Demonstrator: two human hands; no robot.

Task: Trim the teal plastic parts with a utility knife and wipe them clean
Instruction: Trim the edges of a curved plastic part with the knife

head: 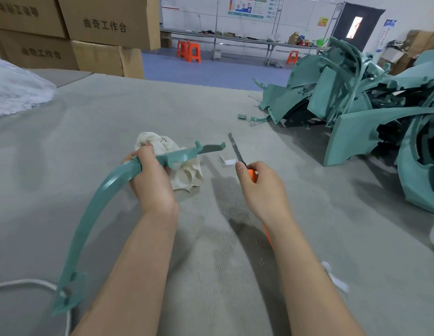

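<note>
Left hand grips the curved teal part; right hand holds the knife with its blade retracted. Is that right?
No. The head view shows the blade extended, not retracted. The left hand does grip the teal part and the right hand holds the knife.

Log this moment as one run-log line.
left hand: grips curved teal part, white cloth bunched behind | right hand: holds utility knife, blade out, not touching part | teal parts pile: far right

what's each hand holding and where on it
The left hand grips the curved teal part near its upper end, apparently with the white cloth. The right hand grips the utility knife by its orange handle.
</note>
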